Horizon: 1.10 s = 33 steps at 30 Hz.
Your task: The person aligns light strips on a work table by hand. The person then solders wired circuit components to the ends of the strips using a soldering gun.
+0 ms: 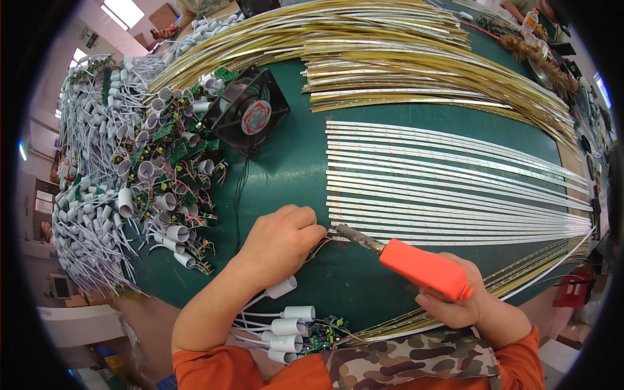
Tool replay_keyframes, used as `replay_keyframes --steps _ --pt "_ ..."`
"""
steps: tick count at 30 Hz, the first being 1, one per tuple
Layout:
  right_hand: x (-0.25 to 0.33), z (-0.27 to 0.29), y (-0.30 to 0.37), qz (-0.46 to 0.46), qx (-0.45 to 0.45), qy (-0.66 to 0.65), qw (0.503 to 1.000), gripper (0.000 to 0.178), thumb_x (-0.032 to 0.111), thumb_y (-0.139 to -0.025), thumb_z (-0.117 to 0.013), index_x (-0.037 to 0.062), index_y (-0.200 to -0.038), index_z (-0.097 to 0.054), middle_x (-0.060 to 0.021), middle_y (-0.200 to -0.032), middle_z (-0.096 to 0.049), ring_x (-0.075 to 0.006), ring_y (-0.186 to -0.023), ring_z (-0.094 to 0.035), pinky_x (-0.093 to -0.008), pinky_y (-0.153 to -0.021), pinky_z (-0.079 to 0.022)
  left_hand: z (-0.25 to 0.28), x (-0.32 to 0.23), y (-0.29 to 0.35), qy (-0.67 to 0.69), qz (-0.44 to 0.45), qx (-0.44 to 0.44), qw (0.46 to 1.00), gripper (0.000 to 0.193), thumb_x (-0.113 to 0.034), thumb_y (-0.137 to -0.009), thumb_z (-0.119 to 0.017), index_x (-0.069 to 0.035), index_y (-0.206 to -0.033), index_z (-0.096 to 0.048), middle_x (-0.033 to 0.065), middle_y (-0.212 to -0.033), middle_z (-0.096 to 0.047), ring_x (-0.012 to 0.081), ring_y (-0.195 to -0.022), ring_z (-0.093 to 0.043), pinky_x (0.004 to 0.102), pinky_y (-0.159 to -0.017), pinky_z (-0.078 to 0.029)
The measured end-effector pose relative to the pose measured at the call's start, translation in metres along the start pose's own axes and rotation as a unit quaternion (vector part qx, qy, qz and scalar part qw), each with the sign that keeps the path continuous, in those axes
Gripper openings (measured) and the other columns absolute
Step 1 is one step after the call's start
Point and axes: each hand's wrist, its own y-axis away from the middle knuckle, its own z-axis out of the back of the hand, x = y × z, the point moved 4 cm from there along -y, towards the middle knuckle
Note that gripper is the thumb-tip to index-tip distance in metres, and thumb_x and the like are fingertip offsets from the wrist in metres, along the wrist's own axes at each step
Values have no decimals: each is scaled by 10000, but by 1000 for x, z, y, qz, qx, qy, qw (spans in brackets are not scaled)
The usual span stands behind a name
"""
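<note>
My right hand (pixel 455 296) grips a soldering gun (pixel 422 268) with an orange-red body. Its dark metal tip points left and meets the left end of one of the lower strips in a row of thin white LED strips (pixel 442 174). Right beside that tip, my left hand (pixel 281 237) is closed in a pinch on thin wires (pixel 316 249); its fingertips are partly hidden. Below my left wrist lies a white plastic sleeve (pixel 282 287) with a white lead. Nearer my body, several more white sleeves (pixel 286 327) lie beside small green circuit boards (pixel 328 335).
A big heap of white sleeves with leads and circuit boards (pixel 146 172) covers the left. A black square fan (pixel 250 110) stands beside it, its cord trailing toward me. Bundles of yellowish strips (pixel 416 68) lie across the back; more strips (pixel 520 273) lie front right. The tabletop (pixel 286 175) is green.
</note>
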Motion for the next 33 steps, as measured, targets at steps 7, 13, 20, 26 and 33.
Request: replay_keyframes --steps 7,13,20,26,33 --pt "2 0 -1 11 0 23 1000 530 26 -760 -709 -43 -1249 -516 -160 -1060 -648 -287 -813 -654 -335 -724 -526 0 0 0 -3 0 2 1000 145 -51 -720 -666 -92 -857 -681 24 -816 -585 240 -781 -596 366 -613 -494" --pt "-2 2 4 -14 -6 -13 1000 516 34 -768 -706 -48 -1242 -518 -165 -1095 -647 -289 -847 -660 -340 -753 -528 1 -1 -2 -8 -2 12 1000 147 -49 -722 -670 -92 -862 -677 26 -813 -584 242 -773 -593 365 -609 -491" --pt "-4 5 7 4 -19 10 1000 523 44 -769 -708 -59 -1245 -517 -179 -1115 -641 -301 -889 -666 -340 -777 -530 2 -3 -3 -4 -5 9 1000 139 -49 -730 -676 -91 -862 -671 32 -806 -576 245 -756 -583 365 -603 -483" --pt "-7 6 10 -21 -27 -25 999 520 45 -768 -709 -62 -1241 -522 -177 -1107 -641 -296 -904 -663 -336 -777 -528 2 -3 -2 11 8 -6 1000 155 -31 -711 -696 -81 -852 -657 45 -817 -584 250 -757 -594 360 -621 -493" --pt "-9 6 10 -23 -28 -49 998 498 45 -774 -704 -52 -1232 -533 -175 -1090 -639 -285 -902 -657 -331 -782 -522 4 3 1 74 34 -31 996 164 -4 -709 -722 -52 -838 -634 73 -833 -600 264 -748 -611 351 -637 -501"
